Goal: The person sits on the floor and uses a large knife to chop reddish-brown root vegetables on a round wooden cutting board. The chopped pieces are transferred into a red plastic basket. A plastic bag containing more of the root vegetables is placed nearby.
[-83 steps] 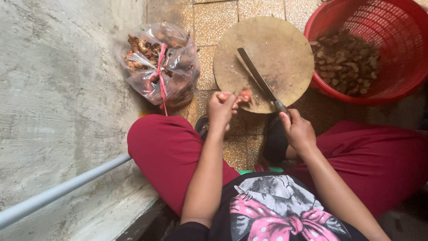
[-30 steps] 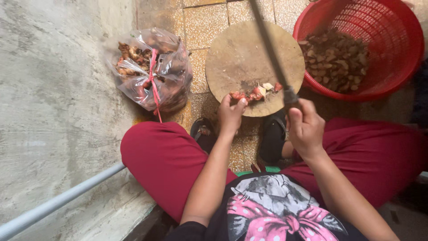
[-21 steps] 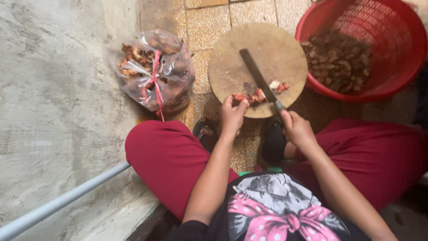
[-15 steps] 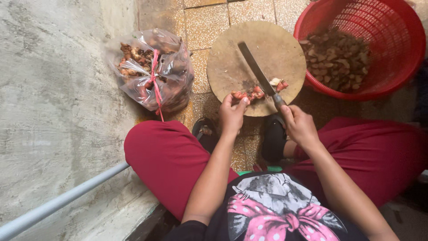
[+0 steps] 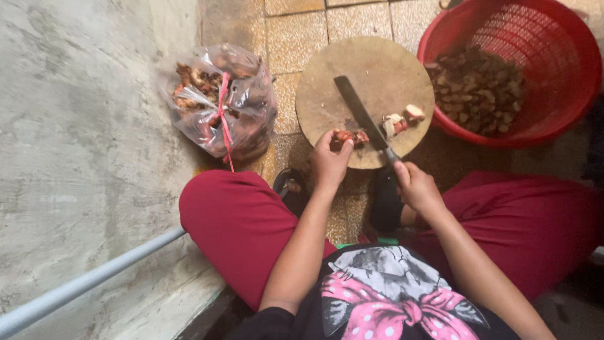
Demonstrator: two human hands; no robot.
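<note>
The person sits low on a tiled floor (image 5: 296, 38), knees apart in red trousers (image 5: 239, 220), with a round wooden board (image 5: 371, 69) on the tiles in front.

The left hand (image 5: 330, 160) rests at the near edge of the board, fingertips pinched on a reddish root piece (image 5: 349, 136) and pressing it to the wood. The right hand (image 5: 415, 186) is clenched around the handle of a knife (image 5: 358, 112); the dark blade lies slanted across the board, its tip toward the far left and its heel just right of the held piece, touching or nearly touching it.

Right of the blade, 2 or 3 cut pieces (image 5: 402, 119) lie on the board, pale on their cut faces and reddish on the skin, close together and near the right rim.

A red plastic basket (image 5: 566, 94) with a latticed wall stands to the right of the board, its rim just beside the board's edge. It holds a heap of brown roots (image 5: 478, 88).

Left of the board, beside a grey concrete wall (image 5: 82, 138), sits a clear plastic bag (image 5: 217, 101) tied with a red string and filled with more brownish roots. It is near the left knee but apart from the board.

A grey pipe (image 5: 88, 283) runs slanted along the wall at lower left. Dark sandals (image 5: 292, 189) show between the knees, just below the board.
</note>
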